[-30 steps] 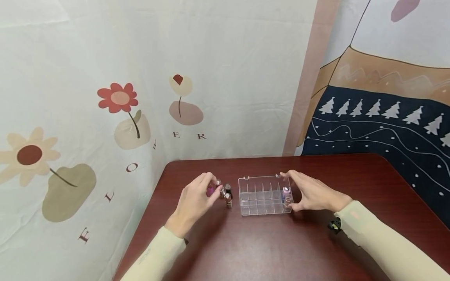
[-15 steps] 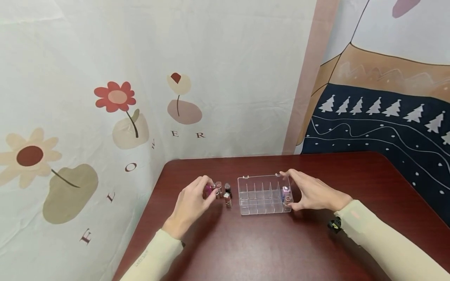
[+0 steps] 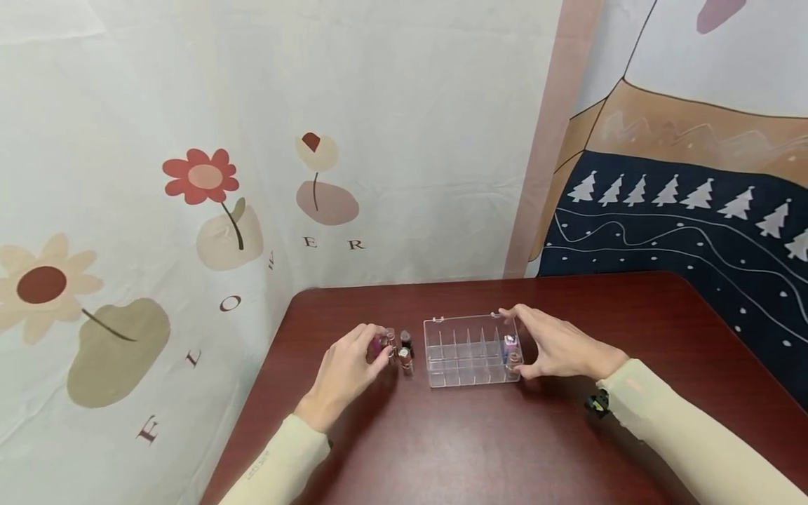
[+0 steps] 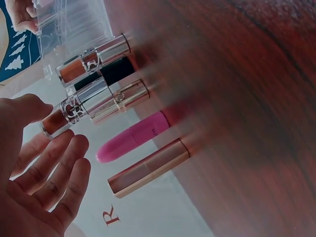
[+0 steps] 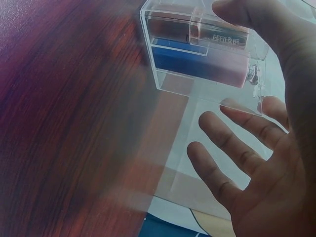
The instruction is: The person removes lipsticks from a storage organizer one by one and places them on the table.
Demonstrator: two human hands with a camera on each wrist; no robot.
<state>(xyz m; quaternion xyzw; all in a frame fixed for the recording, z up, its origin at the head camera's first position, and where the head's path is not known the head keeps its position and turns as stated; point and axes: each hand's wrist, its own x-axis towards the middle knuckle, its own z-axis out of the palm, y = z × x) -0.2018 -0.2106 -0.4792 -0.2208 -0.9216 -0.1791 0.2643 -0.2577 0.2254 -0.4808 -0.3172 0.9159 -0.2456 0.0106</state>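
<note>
My left hand (image 3: pixel 344 368) is at a small group of lip products left of the box, thumb and forefinger pinching the clear-capped top of a lip gloss tube (image 4: pixel 91 101). Whether its base touches the table cannot be told. Beside it stand a brown-and-silver tube (image 3: pixel 405 359), a black one (image 3: pixel 406 341), a gold one (image 4: pixel 131 98), a bright pink lipstick (image 4: pixel 133 137) and a rose-gold lipstick (image 4: pixel 148 168). My right hand (image 3: pixel 558 344) grips the right end of a clear divided box (image 3: pixel 467 365), thumb in front, fingertips behind.
Inside the box's right end stand a blue-and-pink lipstick (image 5: pixel 197 64) and a clear-capped tube (image 5: pixel 217 34). The dark red table (image 3: pixel 454 442) ends at a printed cloth wall (image 3: pixel 410 140) behind and to the left.
My left fingers have moved slightly left and settled on the lip gloss tube. The right hand stays on the box, and the whole head view shifts a little.
</note>
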